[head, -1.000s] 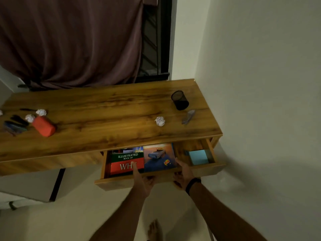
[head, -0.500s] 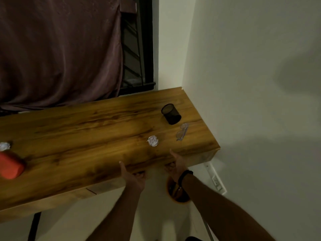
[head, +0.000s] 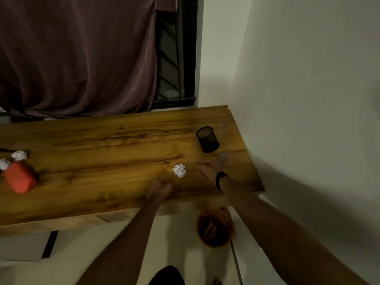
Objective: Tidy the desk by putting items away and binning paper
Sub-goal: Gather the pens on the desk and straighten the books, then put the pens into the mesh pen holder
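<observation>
2 hands: our left hand [head: 159,190] and right hand [head: 208,170] hover empty, blurred, fingers apart.
Risk: we could knock the paper ball [head: 180,170] past the bin [head: 214,228].

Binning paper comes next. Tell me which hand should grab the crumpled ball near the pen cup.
Left, probably. The left hand lies open just below and left of the paper ball. The right hand is beside it too, but reaches toward the clear item.

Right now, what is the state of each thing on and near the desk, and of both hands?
Left hand: open, empty, over the desk.
Right hand: open, empty, blurred.
Paper ball: crumpled, on desk between the hands.
Cup: upright, looks empty.
Bin: upright on floor, partly filled.
Drawer: shut.
</observation>
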